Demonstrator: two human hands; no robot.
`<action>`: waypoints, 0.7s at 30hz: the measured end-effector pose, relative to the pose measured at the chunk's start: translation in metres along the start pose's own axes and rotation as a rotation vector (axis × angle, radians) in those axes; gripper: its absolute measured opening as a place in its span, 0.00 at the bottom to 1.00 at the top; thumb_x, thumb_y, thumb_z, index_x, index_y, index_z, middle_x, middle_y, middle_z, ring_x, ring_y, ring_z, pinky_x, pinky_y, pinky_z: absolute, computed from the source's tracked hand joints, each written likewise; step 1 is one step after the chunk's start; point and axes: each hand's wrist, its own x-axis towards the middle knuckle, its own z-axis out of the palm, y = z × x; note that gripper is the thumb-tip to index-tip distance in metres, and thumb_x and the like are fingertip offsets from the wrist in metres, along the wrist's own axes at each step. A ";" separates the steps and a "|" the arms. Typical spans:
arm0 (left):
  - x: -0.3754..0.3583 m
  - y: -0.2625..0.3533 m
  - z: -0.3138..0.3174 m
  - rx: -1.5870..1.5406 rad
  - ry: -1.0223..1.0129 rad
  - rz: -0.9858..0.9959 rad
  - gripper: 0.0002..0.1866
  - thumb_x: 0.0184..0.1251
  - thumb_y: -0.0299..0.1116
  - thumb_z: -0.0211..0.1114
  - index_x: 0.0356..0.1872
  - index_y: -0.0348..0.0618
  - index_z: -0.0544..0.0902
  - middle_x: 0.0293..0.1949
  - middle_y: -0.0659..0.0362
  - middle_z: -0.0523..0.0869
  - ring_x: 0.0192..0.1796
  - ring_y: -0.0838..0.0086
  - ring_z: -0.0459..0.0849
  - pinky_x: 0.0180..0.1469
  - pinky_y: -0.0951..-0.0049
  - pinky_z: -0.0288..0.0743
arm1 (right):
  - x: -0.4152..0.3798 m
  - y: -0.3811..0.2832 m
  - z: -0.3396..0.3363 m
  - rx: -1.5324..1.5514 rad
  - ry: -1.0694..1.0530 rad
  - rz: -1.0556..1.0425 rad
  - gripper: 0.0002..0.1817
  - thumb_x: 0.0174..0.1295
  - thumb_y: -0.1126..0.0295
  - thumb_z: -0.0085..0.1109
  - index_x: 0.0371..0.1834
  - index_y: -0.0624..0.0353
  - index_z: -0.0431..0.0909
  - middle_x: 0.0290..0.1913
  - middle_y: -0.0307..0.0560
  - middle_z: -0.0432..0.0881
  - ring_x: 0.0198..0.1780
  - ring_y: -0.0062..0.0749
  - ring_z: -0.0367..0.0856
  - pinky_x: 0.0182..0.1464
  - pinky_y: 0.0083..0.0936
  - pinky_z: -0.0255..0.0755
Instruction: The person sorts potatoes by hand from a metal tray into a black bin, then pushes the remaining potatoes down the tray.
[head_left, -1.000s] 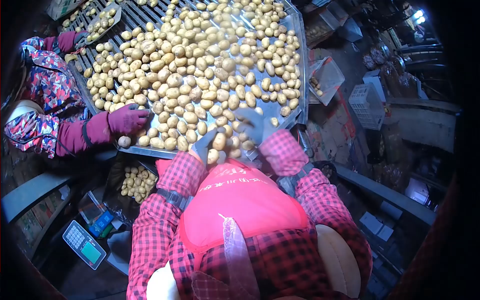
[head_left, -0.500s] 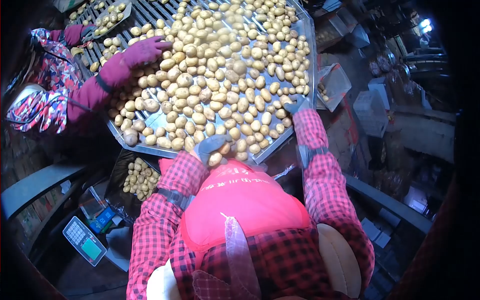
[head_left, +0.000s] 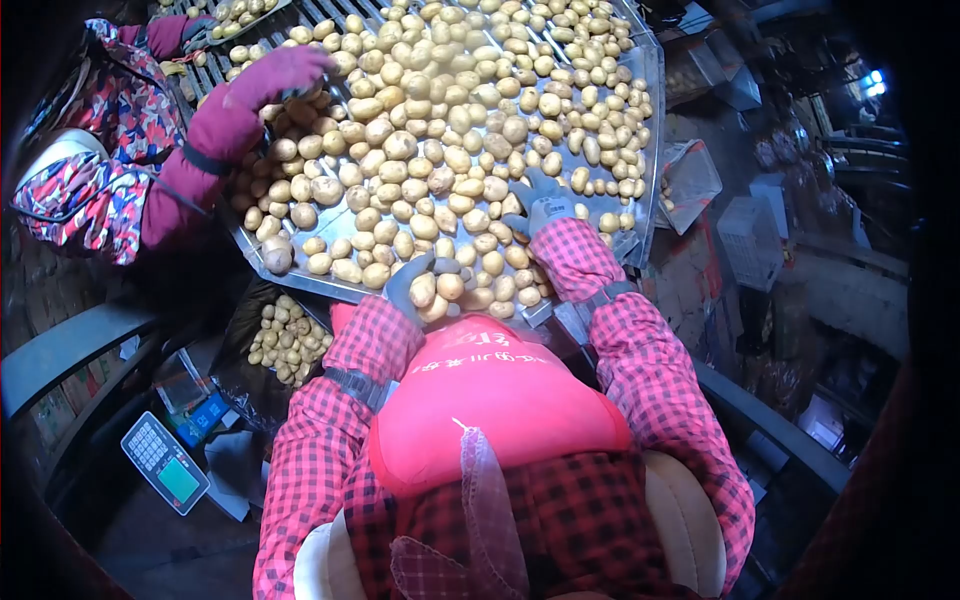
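On the sorting table (head_left: 640,120), left hand (head_left: 412,283) cups two potatoes (head_left: 436,289).

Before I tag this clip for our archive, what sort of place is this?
Probably a potato sorting line: a metal sorting table heaped with potatoes, a weighing scale below, and a co-worker's gloved hand picking too.

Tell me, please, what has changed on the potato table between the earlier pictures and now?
The right hand went out to the table's right edge, then came back among the potatoes. The co-worker's gloved hand left the near edge and reached farther up the table. The left hand stayed at the near edge, cupped around potatoes.
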 end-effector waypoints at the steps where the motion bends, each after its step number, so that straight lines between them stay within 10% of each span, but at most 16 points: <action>1: -0.002 0.002 0.003 0.007 0.006 -0.009 0.27 0.79 0.51 0.51 0.59 0.34 0.76 0.51 0.50 0.84 0.47 0.60 0.86 0.38 0.56 0.83 | 0.005 -0.005 0.003 -0.007 0.004 0.026 0.31 0.54 0.49 0.69 0.59 0.52 0.79 0.67 0.52 0.73 0.68 0.47 0.72 0.66 0.42 0.69; 6: 0.013 -0.011 -0.015 0.035 -0.125 -0.123 0.27 0.79 0.48 0.52 0.60 0.32 0.76 0.50 0.48 0.83 0.48 0.62 0.83 0.47 0.66 0.79 | 0.007 -0.028 -0.007 -0.050 -0.062 0.172 0.31 0.52 0.48 0.68 0.54 0.58 0.82 0.57 0.53 0.81 0.58 0.43 0.81 0.57 0.39 0.74; 8: 0.016 -0.021 -0.035 0.928 -0.351 0.495 0.28 0.77 0.48 0.54 0.69 0.39 0.71 0.51 0.51 0.83 0.48 0.63 0.83 0.46 0.69 0.79 | -0.010 -0.032 0.008 0.157 0.173 0.217 0.33 0.44 0.44 0.74 0.44 0.61 0.84 0.51 0.54 0.83 0.55 0.44 0.82 0.54 0.37 0.76; 11: 0.003 -0.006 0.003 0.471 -0.254 0.110 0.30 0.76 0.45 0.54 0.73 0.43 0.66 0.59 0.50 0.79 0.55 0.62 0.82 0.51 0.64 0.80 | -0.043 -0.055 0.013 0.583 0.220 0.064 0.30 0.36 0.51 0.80 0.40 0.60 0.84 0.44 0.54 0.84 0.47 0.50 0.83 0.49 0.41 0.77; 13: -0.009 0.010 0.026 0.175 -0.197 -0.120 0.31 0.74 0.45 0.54 0.74 0.44 0.65 0.63 0.47 0.77 0.58 0.60 0.82 0.52 0.63 0.81 | -0.046 -0.057 0.002 0.560 0.239 -0.500 0.33 0.36 0.52 0.80 0.47 0.58 0.84 0.53 0.57 0.81 0.57 0.52 0.79 0.58 0.38 0.74; 21: -0.014 0.017 0.029 0.115 -0.236 -0.122 0.30 0.74 0.48 0.55 0.72 0.47 0.67 0.57 0.51 0.77 0.52 0.61 0.83 0.42 0.67 0.77 | 0.035 -0.020 0.057 0.347 0.544 -0.151 0.22 0.54 0.60 0.69 0.52 0.55 0.80 0.54 0.55 0.77 0.57 0.55 0.76 0.60 0.43 0.72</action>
